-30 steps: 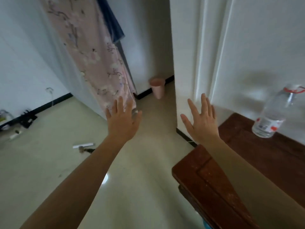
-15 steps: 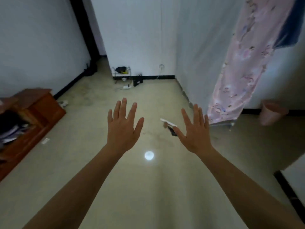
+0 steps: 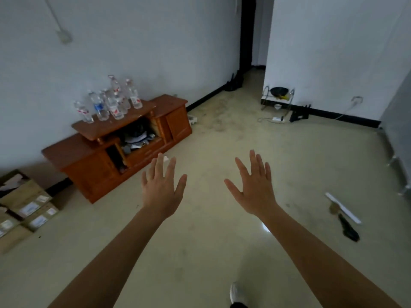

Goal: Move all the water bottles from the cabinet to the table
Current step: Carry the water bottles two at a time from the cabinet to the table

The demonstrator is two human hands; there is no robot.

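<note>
Water bottles [image 3: 111,101]: a cluster stands upright on the raised top of the cabinet [image 3: 93,172], against the left wall. Long axes are vertical; the bottles stand close together, some overlapping in view, so the exact count cannot be told.

Left hand [image 3: 161,190]: fingers straight and spread, palm down, holding nothing. Right hand [image 3: 255,190]: same condition, fingers apart, empty. Both hover over bare floor.

Governing relation: the bottles lie ahead of and to the left of both hands, well apart from them and higher in view. The left hand is the nearer one. The next move probably calls for an approach toward the cabinet before any grasp.

Surface: the floor [image 3: 211,252] is pale and glossy. Room, left to right: cardboard boxes [image 3: 26,203] beside the cabinet; a dark doorway [image 3: 246,32]; a wire rack [image 3: 278,96] at the far wall; a white strip [image 3: 342,207] and a dark tool [image 3: 350,230] on the floor at right. The table is not in view.
</note>
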